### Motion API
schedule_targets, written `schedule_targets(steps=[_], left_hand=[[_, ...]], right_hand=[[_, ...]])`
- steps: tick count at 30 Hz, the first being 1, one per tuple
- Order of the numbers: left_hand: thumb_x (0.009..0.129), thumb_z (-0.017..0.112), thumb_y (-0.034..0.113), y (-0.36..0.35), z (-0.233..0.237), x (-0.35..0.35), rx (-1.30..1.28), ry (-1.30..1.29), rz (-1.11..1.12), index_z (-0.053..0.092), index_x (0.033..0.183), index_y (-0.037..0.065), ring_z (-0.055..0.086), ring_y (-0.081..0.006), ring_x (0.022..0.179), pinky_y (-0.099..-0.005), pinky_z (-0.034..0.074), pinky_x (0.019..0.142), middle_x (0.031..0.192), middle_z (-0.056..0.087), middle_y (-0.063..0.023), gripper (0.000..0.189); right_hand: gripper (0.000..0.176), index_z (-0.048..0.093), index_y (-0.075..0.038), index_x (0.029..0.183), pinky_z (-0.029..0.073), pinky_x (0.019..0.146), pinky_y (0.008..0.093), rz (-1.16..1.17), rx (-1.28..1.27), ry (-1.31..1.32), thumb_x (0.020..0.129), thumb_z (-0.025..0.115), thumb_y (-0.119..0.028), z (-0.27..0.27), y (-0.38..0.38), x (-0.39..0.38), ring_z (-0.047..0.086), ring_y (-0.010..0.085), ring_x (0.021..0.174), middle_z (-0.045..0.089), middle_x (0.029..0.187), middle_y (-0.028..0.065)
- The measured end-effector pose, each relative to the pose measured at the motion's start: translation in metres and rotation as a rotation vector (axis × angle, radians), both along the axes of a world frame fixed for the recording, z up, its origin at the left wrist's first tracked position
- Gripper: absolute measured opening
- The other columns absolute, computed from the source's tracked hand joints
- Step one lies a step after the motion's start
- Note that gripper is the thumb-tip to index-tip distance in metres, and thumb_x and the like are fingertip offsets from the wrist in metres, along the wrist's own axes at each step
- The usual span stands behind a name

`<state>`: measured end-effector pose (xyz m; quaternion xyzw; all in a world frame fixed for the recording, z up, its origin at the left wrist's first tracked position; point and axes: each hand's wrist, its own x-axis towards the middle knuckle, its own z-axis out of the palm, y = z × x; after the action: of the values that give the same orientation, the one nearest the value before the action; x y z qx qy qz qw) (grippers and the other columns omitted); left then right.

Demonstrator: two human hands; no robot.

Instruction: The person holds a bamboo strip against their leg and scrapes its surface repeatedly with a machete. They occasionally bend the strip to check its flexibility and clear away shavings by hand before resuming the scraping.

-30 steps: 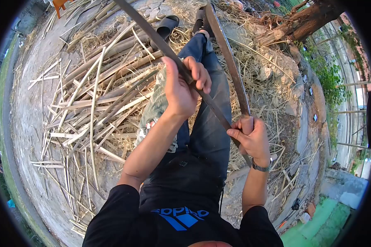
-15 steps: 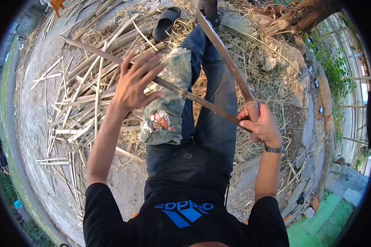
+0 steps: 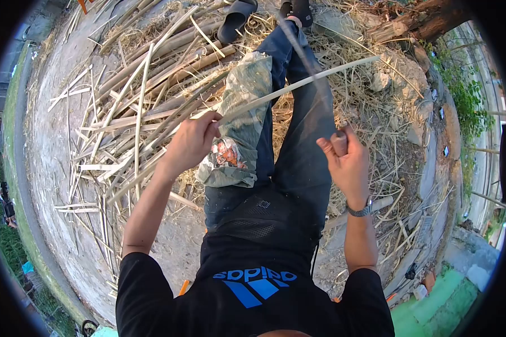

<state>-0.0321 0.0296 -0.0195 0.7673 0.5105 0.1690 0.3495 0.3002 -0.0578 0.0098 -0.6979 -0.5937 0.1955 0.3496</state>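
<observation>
here, left hand (image 3: 194, 141) grips a bamboo strip (image 3: 298, 86) — right hand (image 3: 343, 163) fisted round a blurred knife (image 3: 306, 67).

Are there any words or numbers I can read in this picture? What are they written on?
"adidas": blue letters on the black shirt, seen upside down from this camera, with blue stripes beside them.
Cloth on the knee: it has a printed picture, and any letters there are too blurred to read.
Bamboo strip in the left hand, knife in the right hand, wristwatch: no writing shows.
</observation>
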Motion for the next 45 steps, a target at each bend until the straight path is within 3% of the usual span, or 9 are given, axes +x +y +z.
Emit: schedule_targets(steps=[2, 7, 10, 21, 22, 26, 33, 39, 45], left_hand=[[0.102, 0.058, 0.011, -0.004, -0.009, 0.021, -0.195, -0.084, 0.124, 0.070, 0.103, -0.005, 0.063, -0.0140, 0.055, -0.0316, 0.051, 0.056, 0.078, 0.074, -0.0102, 0.020], [0.102, 0.058, 0.007, 0.005, -0.037, 0.044, -0.177, -0.234, 0.318, 0.069, 0.103, -0.007, 0.063, -0.0127, 0.058, -0.0314, 0.051, 0.057, 0.077, 0.073, -0.0091, 0.019], [0.096, 0.058, 0.003, 0.007, -0.033, 0.047, -0.123, -0.256, 0.317, 0.069, 0.105, -0.008, 0.074, -0.0297, 0.072, -0.0386, 0.056, 0.071, 0.082, 0.076, -0.0174, 0.018], [0.093, 0.058, -0.003, -0.013, -0.029, 0.080, -0.128, -0.324, 0.406, 0.070, 0.112, -0.009, 0.078, -0.0305, 0.083, -0.0360, 0.059, 0.075, 0.089, 0.077, -0.0214, 0.023], [0.096, 0.061, 0.001, -0.014, -0.033, 0.081, -0.174, -0.356, 0.406, 0.070, 0.117, -0.007, 0.065, -0.0090, 0.067, -0.0274, 0.051, 0.062, 0.089, 0.079, -0.0097, 0.024], [0.097, 0.063, 0.000, -0.021, -0.039, 0.074, -0.284, -0.414, 0.400, 0.070, 0.117, -0.006, 0.058, -0.0041, 0.064, -0.0239, 0.048, 0.059, 0.088, 0.077, -0.0057, 0.023], [0.098, 0.061, 0.001, -0.020, -0.048, 0.067, -0.424, -0.633, 0.405, 0.068, 0.115, -0.009, 0.056, -0.0044, 0.064, -0.0228, 0.047, 0.059, 0.089, 0.076, -0.0059, 0.021], [0.108, 0.055, 0.016, -0.011, -0.028, 0.045, -0.652, -0.505, 0.301, 0.068, 0.101, -0.006, 0.050, -0.0053, 0.052, -0.0236, 0.042, 0.050, 0.072, 0.064, -0.0014, 0.027], [0.109, 0.058, 0.027, -0.009, -0.033, 0.045, -0.986, -0.851, 0.426, 0.062, 0.102, -0.001, 0.040, -0.0035, 0.047, -0.0204, 0.031, 0.042, 0.071, 0.056, 0.0003, 0.029]], right_hand=[[0.044, 0.060, -0.001, 0.085, 0.050, 0.056, 0.0418, 0.048, 0.040, 0.027, 0.091, 0.081, -0.039, -0.004, -0.001, -0.012, 0.063, 0.0389, 0.061, 0.064, 0.069, 0.0146], [0.052, 0.060, -0.006, 0.073, 0.049, 0.051, 0.0451, 0.262, -0.190, -0.084, 0.095, 0.070, -0.052, -0.030, 0.024, -0.040, 0.066, 0.0362, 0.055, 0.064, 0.059, 0.0095], [0.050, 0.059, -0.007, 0.073, 0.053, 0.052, 0.0457, 0.317, -0.134, -0.108, 0.096, 0.069, -0.051, -0.041, 0.039, -0.059, 0.068, 0.0359, 0.058, 0.067, 0.061, 0.0089], [0.049, 0.063, -0.008, 0.081, 0.057, 0.055, 0.0511, 0.363, -0.074, -0.404, 0.098, 0.063, -0.054, -0.037, 0.097, -0.037, 0.070, 0.0400, 0.063, 0.071, 0.067, 0.0153], [0.049, 0.063, -0.009, 0.081, 0.057, 0.057, 0.0518, 0.400, -0.124, -0.386, 0.097, 0.064, -0.055, -0.045, 0.088, -0.039, 0.070, 0.0412, 0.063, 0.071, 0.068, 0.0152], [0.049, 0.064, -0.008, 0.082, 0.055, 0.055, 0.0515, 0.303, -0.077, -0.419, 0.098, 0.064, -0.054, -0.051, 0.117, -0.015, 0.069, 0.0415, 0.063, 0.069, 0.066, 0.0175], [0.050, 0.065, -0.007, 0.080, 0.054, 0.055, 0.0515, 0.458, -0.071, -0.395, 0.099, 0.062, -0.053, -0.050, 0.098, -0.002, 0.068, 0.0405, 0.062, 0.068, 0.065, 0.0172], [0.056, 0.062, -0.004, 0.076, 0.050, 0.052, 0.0505, 0.082, 0.085, -0.404, 0.102, 0.058, -0.054, -0.068, 0.161, 0.058, 0.064, 0.0434, 0.059, 0.065, 0.063, 0.0190], [0.048, 0.059, -0.011, 0.076, 0.054, 0.053, 0.0447, 0.375, 0.044, -0.161, 0.098, 0.066, -0.053, -0.014, 0.073, -0.025, 0.069, 0.0342, 0.059, 0.068, 0.062, 0.0080]])
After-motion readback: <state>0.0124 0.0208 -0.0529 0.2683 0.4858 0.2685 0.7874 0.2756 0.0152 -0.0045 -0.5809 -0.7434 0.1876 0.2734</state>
